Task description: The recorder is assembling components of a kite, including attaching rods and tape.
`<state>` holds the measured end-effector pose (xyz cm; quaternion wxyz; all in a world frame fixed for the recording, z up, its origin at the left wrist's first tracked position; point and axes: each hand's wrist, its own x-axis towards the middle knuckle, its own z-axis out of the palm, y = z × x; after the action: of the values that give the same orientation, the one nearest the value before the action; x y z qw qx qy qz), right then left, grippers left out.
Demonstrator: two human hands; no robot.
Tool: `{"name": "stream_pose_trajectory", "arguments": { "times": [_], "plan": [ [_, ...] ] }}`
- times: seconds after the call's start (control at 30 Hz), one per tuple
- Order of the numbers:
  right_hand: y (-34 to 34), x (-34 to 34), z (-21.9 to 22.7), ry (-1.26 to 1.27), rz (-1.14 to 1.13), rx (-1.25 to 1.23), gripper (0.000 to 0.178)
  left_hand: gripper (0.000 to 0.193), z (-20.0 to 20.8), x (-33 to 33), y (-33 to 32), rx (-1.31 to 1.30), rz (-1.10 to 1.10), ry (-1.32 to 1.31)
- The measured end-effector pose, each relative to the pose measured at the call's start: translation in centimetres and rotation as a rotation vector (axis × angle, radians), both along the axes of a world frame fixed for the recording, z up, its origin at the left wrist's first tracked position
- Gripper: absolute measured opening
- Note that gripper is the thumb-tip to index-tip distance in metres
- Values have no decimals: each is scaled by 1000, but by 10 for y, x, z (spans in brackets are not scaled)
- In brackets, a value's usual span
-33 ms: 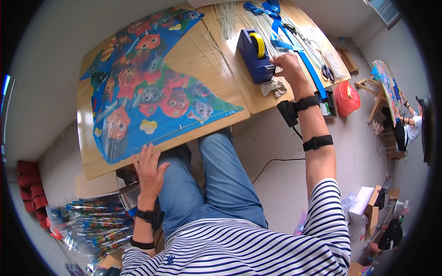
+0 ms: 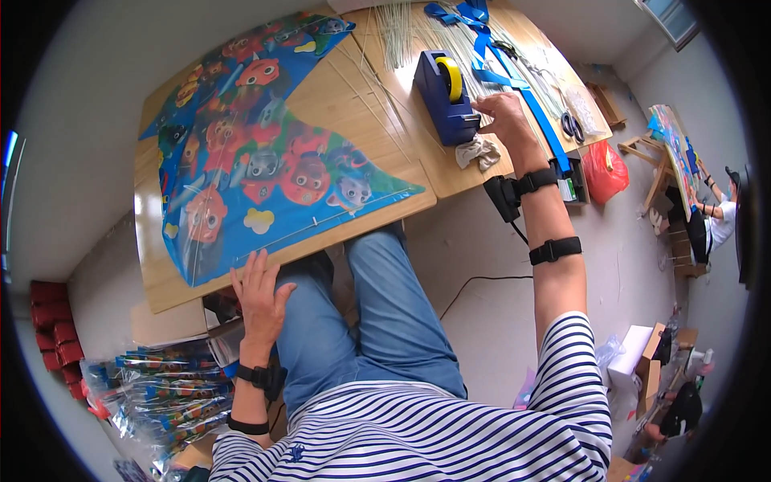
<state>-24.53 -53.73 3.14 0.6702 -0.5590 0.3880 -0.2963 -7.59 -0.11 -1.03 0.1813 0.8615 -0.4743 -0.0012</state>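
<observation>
A blue kite sail [image 2: 301, 213] printed with cartoon figures lies spread over the wooden table, a thin white rod [image 2: 293, 234] along its near edge. My left hand [image 2: 261, 299] rests at that edge, fingers stretched out and holding nothing, fingertips on the sail's near border. My right hand [image 2: 507, 120] reaches to the front end of a dark blue tape dispenser [image 2: 440, 100] carrying a roll with a yellow core [image 2: 451, 79]. Its fingers are bent together beside the cutting end; whatever they pinch is too small to make out. A crumpled whitish cloth [image 2: 479, 153] lies just below the dispenser.
Thin pale rods [image 2: 393, 36], blue ribbon [image 2: 540, 120] and dark-handled scissors [image 2: 571, 127] lie on the table's right part. A red plastic bag [image 2: 604, 173] hangs beside its right edge. Shiny packaged sheets [image 2: 165, 394] are piled at lower left. Another person [image 2: 719, 221] works far right.
</observation>
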Motion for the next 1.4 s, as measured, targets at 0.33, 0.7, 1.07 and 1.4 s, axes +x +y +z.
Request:
{"name": "stream_pose_trajectory", "arguments": {
  "times": [0.33,0.7,1.07,1.4],
  "plan": [
    [38,-14,-18,-182,-93,38,26,40,-13,1,-3,-24,-4,37],
    [105,-31,-67,-320,-408,250,13,37,-12,-2,-10,-40,-10,20],
    [94,-5,-54,-437,-374,595,15,32,-6,-5,-4,-80,-5,34],
    [104,-18,-62,243,-124,-242,9,30,-7,-11,-12,-184,-8,66]
  ]
}}
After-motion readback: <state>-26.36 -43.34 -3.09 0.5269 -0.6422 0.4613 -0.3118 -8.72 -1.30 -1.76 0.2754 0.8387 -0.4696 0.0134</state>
